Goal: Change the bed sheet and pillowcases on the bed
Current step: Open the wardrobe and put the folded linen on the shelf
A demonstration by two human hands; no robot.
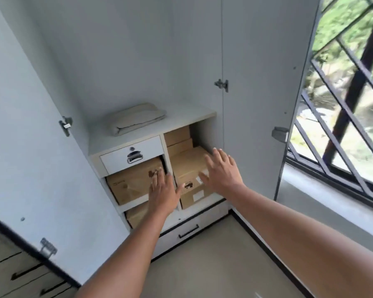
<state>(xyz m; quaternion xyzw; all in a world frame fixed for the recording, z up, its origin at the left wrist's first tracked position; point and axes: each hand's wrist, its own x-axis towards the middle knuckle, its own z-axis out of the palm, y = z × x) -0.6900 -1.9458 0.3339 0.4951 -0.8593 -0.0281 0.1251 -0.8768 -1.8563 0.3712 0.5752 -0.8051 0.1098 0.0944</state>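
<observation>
Folded beige sheet point(137, 119) lies flat on the white shelf point(192, 117) inside the open wardrobe, toward the shelf's left side and well above both hands. At far left, the left wardrobe door point(30, 147) stands swung open, with a metal hinge point(65, 125) on its inner face; a drawer unit point(13, 274) with dark handles sits below it at the lower left corner. Under the shelf, a small white drawer point(131, 154) carries a keyhole and a metal pull. Directly beneath it a cardboard box point(129, 183) fills the left compartment. The left hand point(163, 191) is extended in front of this box's right edge, fingers straight and released, grasping nothing; contact with the box cannot be determined. A larger cardboard box point(187, 168) occupies the right compartment, with smaller boxes stacked behind it. The right hand point(221, 172) is extended before it, fingers spread and released. Further right stand the right wardrobe door point(267, 93) and a barred window point(342, 115).
</observation>
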